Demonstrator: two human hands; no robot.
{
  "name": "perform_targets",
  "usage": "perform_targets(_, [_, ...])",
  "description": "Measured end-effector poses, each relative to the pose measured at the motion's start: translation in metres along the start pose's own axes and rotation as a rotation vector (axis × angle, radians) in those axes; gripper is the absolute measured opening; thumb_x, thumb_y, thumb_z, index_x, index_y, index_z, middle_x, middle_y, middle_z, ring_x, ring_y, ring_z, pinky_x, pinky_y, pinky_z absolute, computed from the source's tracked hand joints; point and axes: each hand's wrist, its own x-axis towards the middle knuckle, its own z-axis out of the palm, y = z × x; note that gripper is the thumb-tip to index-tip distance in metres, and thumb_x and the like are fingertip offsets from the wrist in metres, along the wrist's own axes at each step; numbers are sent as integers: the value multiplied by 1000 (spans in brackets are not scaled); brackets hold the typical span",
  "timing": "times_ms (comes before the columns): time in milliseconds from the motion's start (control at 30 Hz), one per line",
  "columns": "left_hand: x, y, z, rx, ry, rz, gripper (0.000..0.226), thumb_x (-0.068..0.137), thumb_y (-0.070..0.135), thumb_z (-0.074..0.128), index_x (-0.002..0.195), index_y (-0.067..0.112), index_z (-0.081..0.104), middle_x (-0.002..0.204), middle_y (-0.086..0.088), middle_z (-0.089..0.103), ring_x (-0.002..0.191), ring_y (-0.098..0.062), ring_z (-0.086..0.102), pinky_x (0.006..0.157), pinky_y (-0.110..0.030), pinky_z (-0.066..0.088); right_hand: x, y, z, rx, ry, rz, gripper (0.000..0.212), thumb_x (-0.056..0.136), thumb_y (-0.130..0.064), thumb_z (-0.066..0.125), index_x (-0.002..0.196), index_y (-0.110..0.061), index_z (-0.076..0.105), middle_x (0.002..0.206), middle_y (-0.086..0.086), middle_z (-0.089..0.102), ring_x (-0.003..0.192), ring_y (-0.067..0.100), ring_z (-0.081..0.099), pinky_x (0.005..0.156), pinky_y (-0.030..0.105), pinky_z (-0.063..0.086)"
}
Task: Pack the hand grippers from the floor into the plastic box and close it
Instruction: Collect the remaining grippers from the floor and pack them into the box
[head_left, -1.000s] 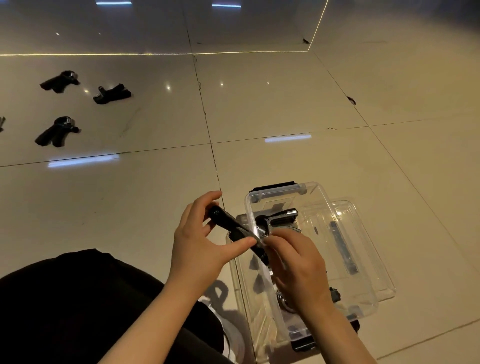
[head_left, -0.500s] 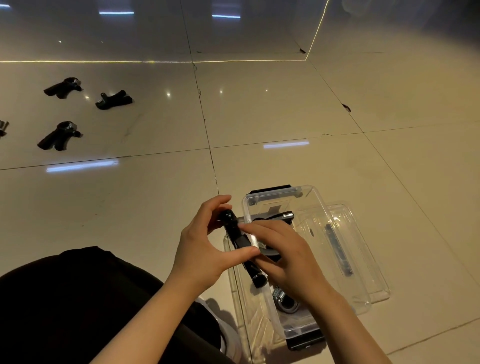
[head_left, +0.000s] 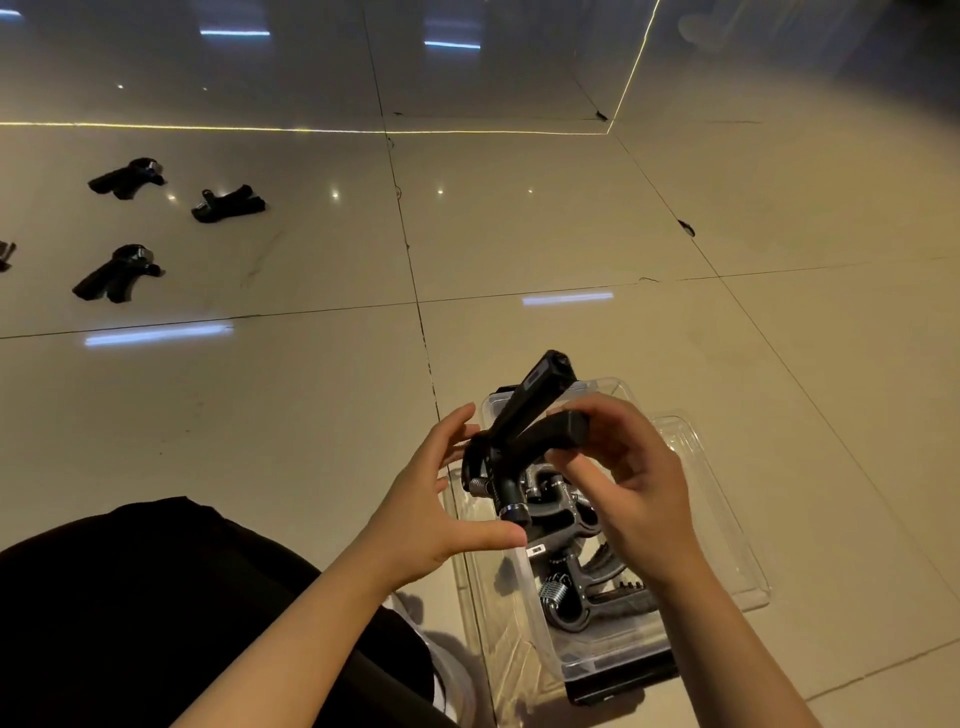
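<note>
A clear, thin-walled rectangular plastic box (head_left: 524, 613) sits on the glossy beige tiled floor (head_left: 260, 415) just in front of the person's dark-clad knee (head_left: 130, 597), with black latch pieces at its near and far ends. Beside it on the right, touching or partly under it, lies a flat transparent plastic lid (head_left: 727, 545) with rounded corners. Over the open box both hands hold a black V-shaped hand gripper (head_left: 524, 436) with matte, blocky handles and a coiled metal spring at its hinge. The right hand (head_left: 639, 493) pinches the end of the lower handle between thumb and curled fingers. The left hand (head_left: 441, 509) is cupped around the hinge end, thumb stretched under it and fingers spread loosely; whether those fingers press on the gripper cannot be told. The upper handle points up and away, past the far rim of the box. Inside the box lie more black hand grippers (head_left: 576, 587), tangled together, their ribbed silver springs catching the light. Well apart, at the far left of the floor, three loose black hand grippers (head_left: 119, 270) lie scattered with handles splayed, and a fragment of another dark object (head_left: 5, 254) shows at the picture's left edge. Thin dark grout lines cross the tiles, which mirror bluish ceiling lights.
</note>
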Motion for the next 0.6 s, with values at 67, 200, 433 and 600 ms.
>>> perform_targets(67, [-1, 1, 1, -26, 22, 17, 107, 44, 51, 84, 132, 57, 22, 129, 30, 37, 118, 16, 37, 91, -11, 32, -1, 0, -3, 75, 33, 17, 45, 78, 7, 66, 100, -33, 64, 96, -6, 68, 93, 14, 66, 79, 25, 54])
perform_targets(200, [-2, 1, 13, -40, -33, 18, 108, 49, 43, 87, 127, 68, 16, 132, 29, 29, 115, 23, 30, 91, -14, 35, -8, 1, -4, 86, -9, 27, 39, 77, 3, 66, 100, -28, 64, 97, -4, 67, 94, 18, 66, 81, 28, 54])
perform_targets(433, [2, 5, 10, 200, 9, 67, 104, 52, 50, 81, 127, 68, 11, 124, 30, 34, 117, 5, 38, 92, -18, 35, -17, 6, -9, -129, 38, 68, 38, 78, -5, 73, 97, -35, 59, 98, -12, 65, 94, 7, 64, 81, 19, 51])
perform_targets(600, [-4, -3, 2, 711, 5, 184, 101, 54, 63, 64, 135, 55, 3, 134, 15, 30, 122, -6, 26, 94, -25, 39, -14, 3, -22, -770, -115, -125, 68, 70, -53, 66, 129, -32, 41, 132, -7, 42, 124, 7, 38, 103, 20, 30])
